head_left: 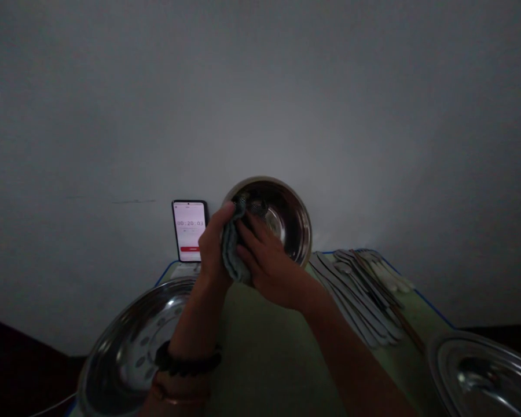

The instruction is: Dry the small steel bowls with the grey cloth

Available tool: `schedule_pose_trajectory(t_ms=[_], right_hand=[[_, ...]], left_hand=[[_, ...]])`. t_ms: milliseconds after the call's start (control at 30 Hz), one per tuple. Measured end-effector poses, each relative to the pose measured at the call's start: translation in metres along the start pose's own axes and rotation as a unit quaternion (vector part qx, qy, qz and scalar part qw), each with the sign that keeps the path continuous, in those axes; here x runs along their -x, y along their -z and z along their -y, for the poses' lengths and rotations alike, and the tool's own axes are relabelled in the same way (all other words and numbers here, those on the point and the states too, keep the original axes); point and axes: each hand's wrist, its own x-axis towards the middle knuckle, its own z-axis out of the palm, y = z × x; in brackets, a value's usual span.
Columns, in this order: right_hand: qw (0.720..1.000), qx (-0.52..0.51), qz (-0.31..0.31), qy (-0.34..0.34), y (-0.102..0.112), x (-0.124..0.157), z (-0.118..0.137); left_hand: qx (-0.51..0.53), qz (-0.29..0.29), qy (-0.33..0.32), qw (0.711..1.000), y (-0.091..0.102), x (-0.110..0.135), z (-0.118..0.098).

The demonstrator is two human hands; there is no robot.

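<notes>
Bowl, just one, against the left hand.
That hand clamps one cloth there; right hand reaches inside, hold unclear from here; one phone nearby.

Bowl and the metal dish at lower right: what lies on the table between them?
In the head view, cutlery lies on the table between the bowl and the dish.

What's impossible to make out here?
All in the head view:
- bowl's left rim: behind cloth and left hand
- left basin's right part: behind left forearm
- right basin: cut off by frame edges
- phone's fine print: too small
</notes>
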Motion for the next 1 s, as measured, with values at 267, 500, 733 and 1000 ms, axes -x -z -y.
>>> schedule_pose_trajectory(t_ms=[267, 500, 733, 1000], right_hand=[[0.988, -0.121, 0.083, 0.046, 0.005, 0.004, 0.008], [0.988, 0.066, 0.137, -0.019, 0.007, 0.01, -0.001], [0.962, 0.236, 0.041, -0.128, 0.009, 0.01, -0.023], [0.973, 0.142, -0.053, -0.172, 0.0, 0.003, -0.011]], left_hand=[[-0.079, 0.048, -0.079, 0.993, 0.015, -0.006, -0.008], [-0.106, 0.048, -0.125, 0.985, 0.02, -0.01, 0.001], [-0.118, 0.156, -0.068, 0.978, 0.01, 0.002, 0.004], [-0.047, 0.245, -0.043, 0.968, -0.004, 0.013, 0.009]])
